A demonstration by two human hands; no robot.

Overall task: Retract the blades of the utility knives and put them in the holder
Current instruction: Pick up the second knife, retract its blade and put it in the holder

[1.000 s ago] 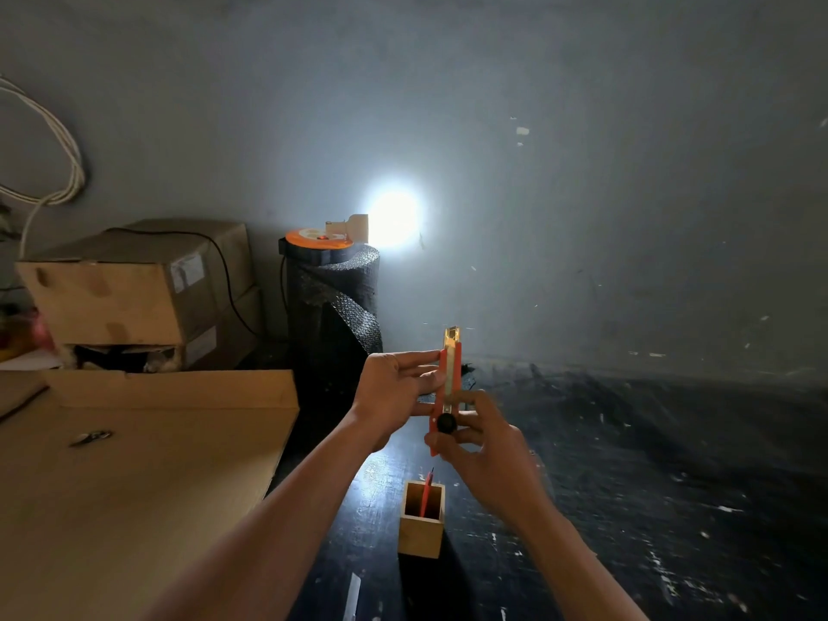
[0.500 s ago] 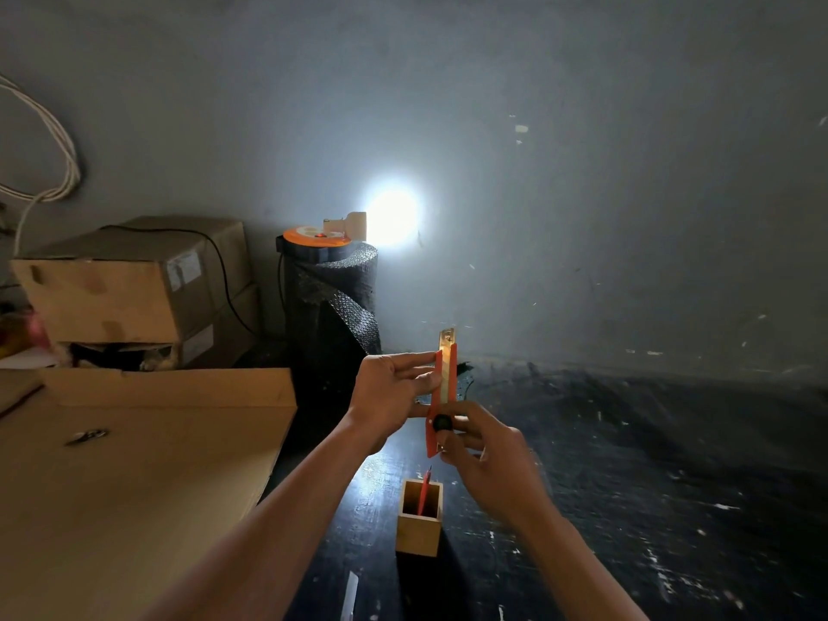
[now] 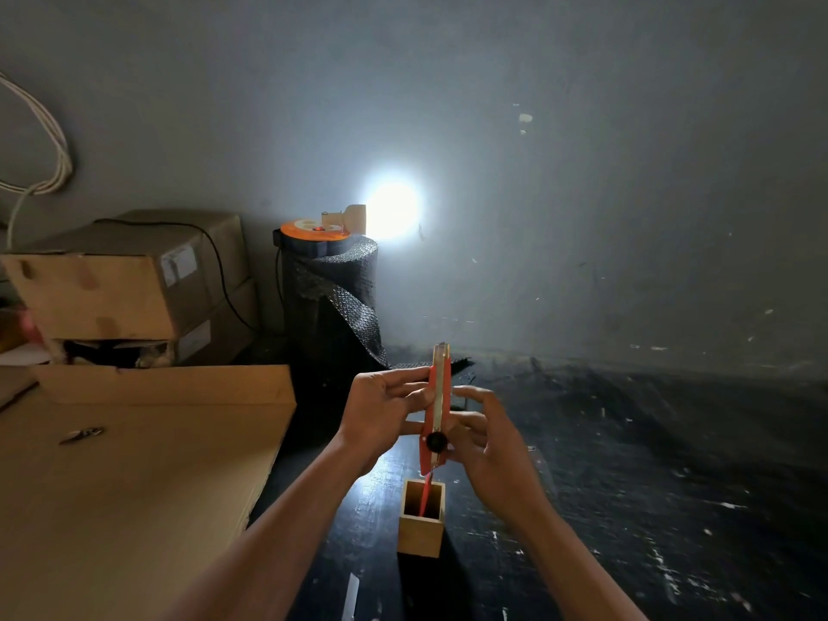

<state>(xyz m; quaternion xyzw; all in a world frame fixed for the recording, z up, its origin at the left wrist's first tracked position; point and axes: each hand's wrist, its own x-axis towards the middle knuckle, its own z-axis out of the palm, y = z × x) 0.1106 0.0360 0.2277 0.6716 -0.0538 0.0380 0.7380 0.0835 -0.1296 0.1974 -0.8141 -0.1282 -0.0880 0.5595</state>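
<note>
Both hands pinch the orange utility knife (image 3: 438, 403) upright above the wooden holder (image 3: 421, 524): left hand (image 3: 385, 407) on the upper body, right hand (image 3: 486, 445) by the black slider knob (image 3: 435, 441). Holder on the dark surface (image 3: 627, 486) already has one red knife (image 3: 425, 495). Risks: the blade not fully retracted, or the knife clipping the rim and tipping the holder.

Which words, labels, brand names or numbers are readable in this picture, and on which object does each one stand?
No text can be read anywhere.
White label on the upper cardboard box: print too blurred to read.
Pale label on the lower cardboard box: too dark and blurred to read.
Orange utility knife, held upright by the left hand and right hand: no marking legible.
Wooden holder: no print visible.
</note>
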